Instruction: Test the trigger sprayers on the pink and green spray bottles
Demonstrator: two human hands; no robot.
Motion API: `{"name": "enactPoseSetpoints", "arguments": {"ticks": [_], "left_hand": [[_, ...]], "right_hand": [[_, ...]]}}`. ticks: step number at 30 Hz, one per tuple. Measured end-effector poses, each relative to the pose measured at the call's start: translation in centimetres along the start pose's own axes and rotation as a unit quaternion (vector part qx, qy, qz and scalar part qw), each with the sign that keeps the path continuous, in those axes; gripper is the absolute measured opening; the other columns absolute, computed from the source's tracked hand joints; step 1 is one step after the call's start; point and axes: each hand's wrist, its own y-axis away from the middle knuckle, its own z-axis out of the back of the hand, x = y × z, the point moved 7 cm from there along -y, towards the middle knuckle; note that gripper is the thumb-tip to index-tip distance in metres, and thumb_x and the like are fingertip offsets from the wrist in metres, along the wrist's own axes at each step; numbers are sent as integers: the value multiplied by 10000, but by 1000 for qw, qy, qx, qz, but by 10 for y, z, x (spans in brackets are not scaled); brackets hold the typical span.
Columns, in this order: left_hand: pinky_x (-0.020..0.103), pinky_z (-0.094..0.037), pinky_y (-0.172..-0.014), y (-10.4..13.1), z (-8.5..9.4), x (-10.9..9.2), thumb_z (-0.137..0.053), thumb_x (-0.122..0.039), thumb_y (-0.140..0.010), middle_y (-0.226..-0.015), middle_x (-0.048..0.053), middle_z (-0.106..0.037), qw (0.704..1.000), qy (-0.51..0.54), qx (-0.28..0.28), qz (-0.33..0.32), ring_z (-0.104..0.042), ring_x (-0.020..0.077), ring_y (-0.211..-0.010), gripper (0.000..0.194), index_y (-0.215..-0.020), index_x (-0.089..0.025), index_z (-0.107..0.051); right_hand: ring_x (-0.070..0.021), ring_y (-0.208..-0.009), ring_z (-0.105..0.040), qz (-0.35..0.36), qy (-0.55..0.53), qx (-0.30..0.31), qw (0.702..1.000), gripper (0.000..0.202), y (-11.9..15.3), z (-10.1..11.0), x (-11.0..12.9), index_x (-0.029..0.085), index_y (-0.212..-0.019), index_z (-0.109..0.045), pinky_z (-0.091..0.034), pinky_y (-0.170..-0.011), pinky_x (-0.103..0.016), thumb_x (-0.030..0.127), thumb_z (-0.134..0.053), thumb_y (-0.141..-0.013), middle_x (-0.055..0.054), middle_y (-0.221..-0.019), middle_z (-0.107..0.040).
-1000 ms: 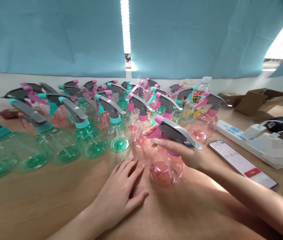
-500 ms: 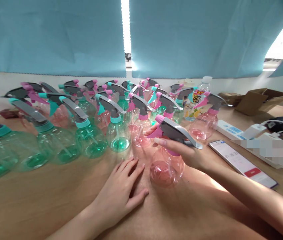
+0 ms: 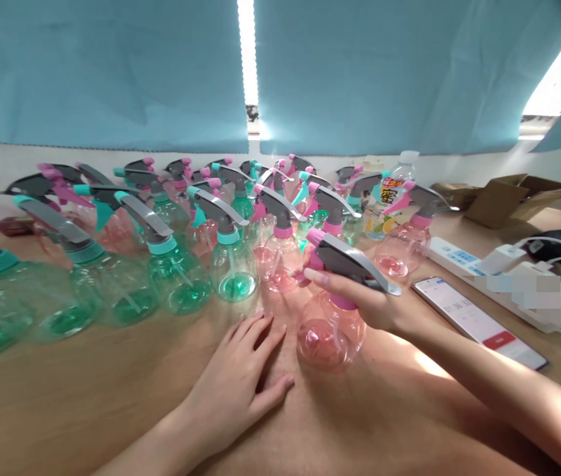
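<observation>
My right hand (image 3: 372, 301) is wrapped around the neck and trigger of a pink spray bottle (image 3: 328, 340). This bottle stands upright on the wooden table, its grey head and pink nozzle turned to the left and away. The fingers are curled over the trigger, which is partly hidden behind them. My left hand (image 3: 245, 363) lies flat on the table to the left of the bottle, fingers apart and holding nothing. Just beyond my hands stand a green spray bottle (image 3: 234, 274) and another pink spray bottle (image 3: 281, 261).
Several more green and pink spray bottles crowd the left and back. At the right are a pink spray bottle (image 3: 402, 248), a phone (image 3: 478, 322), a power strip (image 3: 458, 256) with cables, and an open cardboard box (image 3: 513, 201). A drink bottle (image 3: 384, 215) stands behind.
My right fingers have curled in on the trigger, drawing it back toward the neck. The bottle stays in place, and my left hand has not moved.
</observation>
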Motion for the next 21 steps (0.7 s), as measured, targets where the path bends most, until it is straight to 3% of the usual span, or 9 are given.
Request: {"name": "enactPoseSetpoints", "arguments": {"ticks": [4,11,16,21], "left_hand": [[543,-359,-1050,-1,0,0,-503,-496,-938,-1428,138,-471,1000,-2,-1,0,-384,351,-1329,541,-1382,-188,-481],[538,-358,-1053,-1,1,0,-511,-498,-936,-1429,140,-471,1000,5,0,2,-389,350,-1325,541,-1379,-189,-483],[529,-354,-1058,-1,1,-1,-527,-482,-931,-1435,135,-465,1000,7,-2,3,-387,343,-1327,542,-1386,-190,-478],[517,-348,-1064,-2,2,-1,-528,-479,-929,-1438,131,-462,1000,12,2,4,-387,341,-1327,538,-1381,-191,-483]], "right_hand": [[-115,-604,-474,8,14,-3,1000,252,1,1,3,205,-715,-542,-365,-526,-263,388,-591,-882,28,-670,-500],[-152,-682,-557,-1,23,-4,1000,182,3,0,6,223,-808,-621,-448,-599,-294,385,-585,-883,7,-730,-584],[-192,-789,-617,-4,16,-17,1000,157,3,1,11,259,-991,-662,-498,-653,-320,332,-611,-861,-9,-803,-651],[-217,-855,-639,-6,11,-8,1000,142,3,0,7,267,-954,-686,-520,-666,-337,347,-620,-857,-26,-874,-686]]}}
